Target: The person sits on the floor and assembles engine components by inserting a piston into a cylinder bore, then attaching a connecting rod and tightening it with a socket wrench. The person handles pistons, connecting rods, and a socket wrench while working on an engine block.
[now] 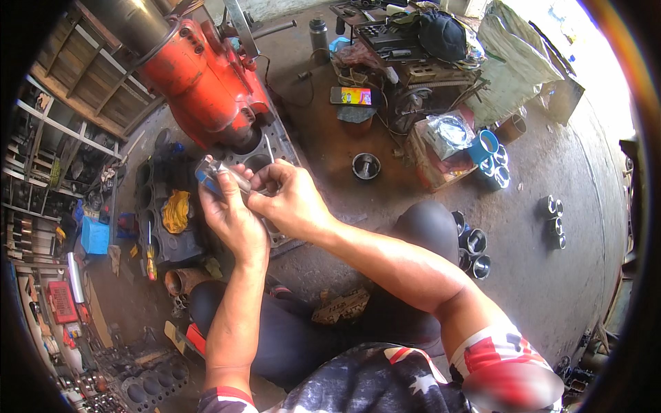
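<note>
My left hand (237,224) is closed around a small silvery metal tool (239,180) with a cylindrical body; a blue patch shows by its end. Close against it, my right hand (295,201) is closed, with thumb and fingers pinching a thin metal rod (269,146) whose end sticks up past the fingers. Fingers cover where rod and tool meet, so I cannot tell if they touch. Both hands are above an engine block (281,141) with round bores. On that block stands a large red machine (196,82) with a thick grey column.
Left of the block lies a second engine block with a yellow cloth (177,211) and a screwdriver (150,258). A piston (366,166) sits on the floor ahead. To the right are metal sleeves (475,241), a blue cup (484,144) and a cardboard box (430,162). A phone (351,96) leans farther back.
</note>
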